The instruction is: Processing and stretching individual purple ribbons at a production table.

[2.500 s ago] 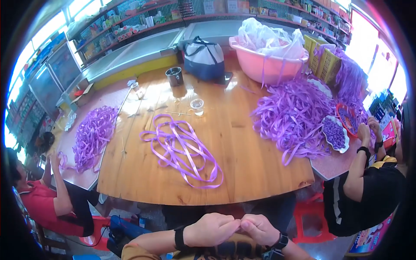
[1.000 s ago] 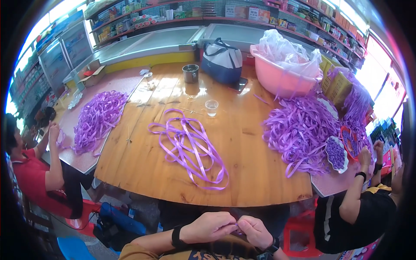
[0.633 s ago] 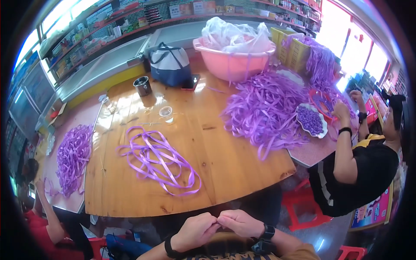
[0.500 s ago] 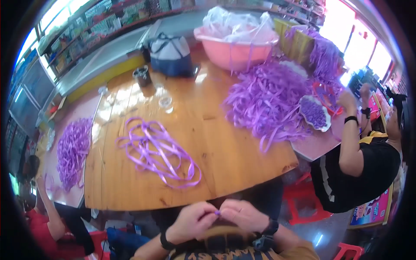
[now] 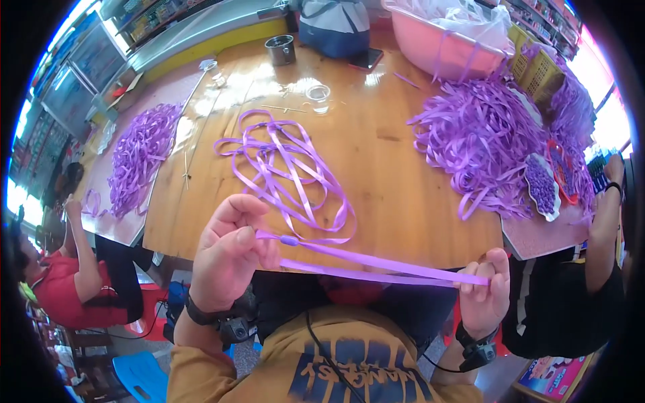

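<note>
A purple ribbon lanyard (image 5: 396, 267) is stretched between my hands over the table's near edge. My left hand (image 5: 232, 252) pinches one end, beside a small darker purple bead (image 5: 289, 240) on the ribbon. On the other side, my right hand (image 5: 485, 292) has its fingers curled round the looped end. Beyond my left hand lies a loose tangle of purple ribbon lanyards (image 5: 295, 171) on the wooden table (image 5: 383, 195).
A large heap of purple ribbons (image 5: 470, 144) lies at the right, next to a dish of purple beads (image 5: 541, 185). Another ribbon pile (image 5: 141, 158) is at the left. Behind stand a pink basin (image 5: 443, 43), a bag (image 5: 334, 30) and a dark mug (image 5: 280, 50). People sit on both sides.
My hands were close together at a small purple piece. They have moved far apart, drawing a ribbon taut between them. The view has shifted, too.
</note>
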Action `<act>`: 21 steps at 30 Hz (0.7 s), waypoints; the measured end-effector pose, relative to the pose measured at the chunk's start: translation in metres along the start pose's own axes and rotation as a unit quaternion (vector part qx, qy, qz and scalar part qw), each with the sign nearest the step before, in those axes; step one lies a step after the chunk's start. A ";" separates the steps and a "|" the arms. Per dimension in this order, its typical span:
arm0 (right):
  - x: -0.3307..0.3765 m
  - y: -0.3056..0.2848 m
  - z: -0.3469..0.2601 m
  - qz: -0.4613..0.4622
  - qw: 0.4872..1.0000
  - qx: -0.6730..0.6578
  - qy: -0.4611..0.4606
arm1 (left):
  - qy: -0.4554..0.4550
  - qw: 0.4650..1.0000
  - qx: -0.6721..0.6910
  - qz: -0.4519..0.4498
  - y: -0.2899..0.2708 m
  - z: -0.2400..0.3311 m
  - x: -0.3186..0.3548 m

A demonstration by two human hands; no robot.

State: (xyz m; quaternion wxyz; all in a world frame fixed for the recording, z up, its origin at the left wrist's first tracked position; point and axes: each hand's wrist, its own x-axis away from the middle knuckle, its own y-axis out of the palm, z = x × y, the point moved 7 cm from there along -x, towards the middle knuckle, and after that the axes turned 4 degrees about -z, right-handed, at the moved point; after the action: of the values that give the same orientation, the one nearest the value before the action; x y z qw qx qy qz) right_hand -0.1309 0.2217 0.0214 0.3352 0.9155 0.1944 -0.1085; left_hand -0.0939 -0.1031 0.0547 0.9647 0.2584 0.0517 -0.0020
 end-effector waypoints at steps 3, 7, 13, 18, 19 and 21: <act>0.002 -0.001 0.007 -0.004 1.000 0.007 0.014 | 0.008 1.000 -0.027 0.005 0.002 0.020 -0.010; -0.009 0.017 0.028 0.042 0.994 0.071 0.066 | 0.046 0.985 -0.150 0.066 -0.018 0.052 -0.050; 0.001 0.017 0.040 0.035 0.983 0.067 0.169 | 0.097 0.621 -0.768 0.121 -0.052 0.083 -0.089; 0.028 -0.003 0.041 0.036 0.969 0.046 0.240 | -0.037 0.664 -0.747 -0.010 0.003 0.040 -0.088; 0.032 -0.007 0.042 0.030 0.967 0.041 0.249 | -0.063 0.732 -0.672 -0.086 0.025 0.025 -0.085; 0.041 -0.016 0.040 0.027 0.968 0.034 0.248 | -0.048 0.735 -0.637 -0.227 0.079 -0.003 -0.081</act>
State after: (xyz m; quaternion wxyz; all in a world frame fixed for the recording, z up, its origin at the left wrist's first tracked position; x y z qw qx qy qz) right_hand -0.1039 0.2176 -0.0313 0.2476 0.9297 0.2427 0.1244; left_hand -0.1727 -0.0347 0.1001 0.8759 -0.4362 0.0517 -0.1998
